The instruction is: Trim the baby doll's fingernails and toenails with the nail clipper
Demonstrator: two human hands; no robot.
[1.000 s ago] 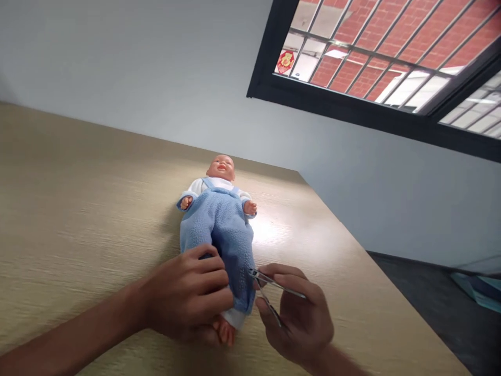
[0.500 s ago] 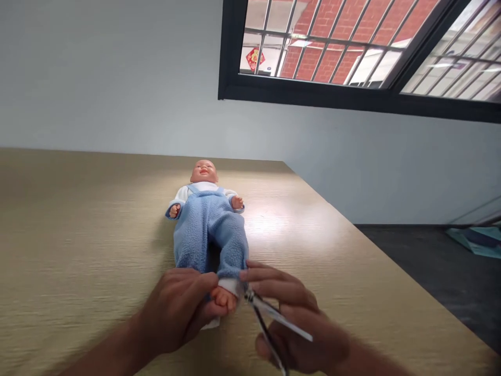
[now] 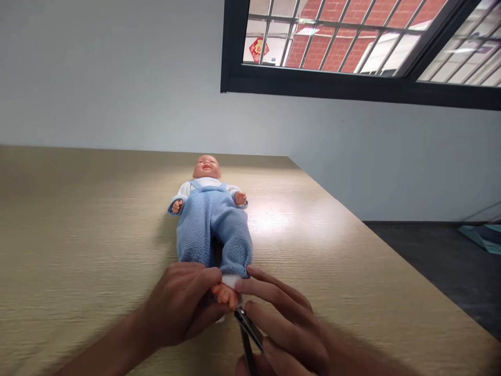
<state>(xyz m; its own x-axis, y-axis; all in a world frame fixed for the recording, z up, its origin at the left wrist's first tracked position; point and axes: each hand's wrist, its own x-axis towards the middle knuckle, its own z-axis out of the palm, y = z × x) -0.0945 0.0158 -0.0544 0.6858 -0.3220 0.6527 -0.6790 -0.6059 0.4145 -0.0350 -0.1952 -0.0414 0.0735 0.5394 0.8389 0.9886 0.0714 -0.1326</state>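
A baby doll point(image 3: 211, 219) in light blue fleece overalls and a white top lies on its back, its head away from me. My left hand point(image 3: 183, 300) is closed around the doll's bare foot point(image 3: 226, 296), its thumb by the white cuff. My right hand point(image 3: 287, 324) grips a metal nail clipper point(image 3: 247, 331) between thumb and fingers, its lever swung apart from the body. The clipper's jaw end is at the toes; whether it touches them I cannot tell. Two fingertips of that hand rest at the cuff and trouser hem. The doll's other foot is hidden behind my left hand.
The light wood table point(image 3: 90, 224) ends in a slanting right edge, with dark floor point(image 3: 415, 261) beyond. Behind it stand a pale wall point(image 3: 117, 78) and a dark-framed barred window point(image 3: 313, 81). A teal item point(image 3: 483, 237) lies on the floor at far right.
My right hand has brought the nail clipper left to the doll's toes and turned it, with its fingers now at the cuff. My left hand keeps its hold on the foot. The view shifted slightly.
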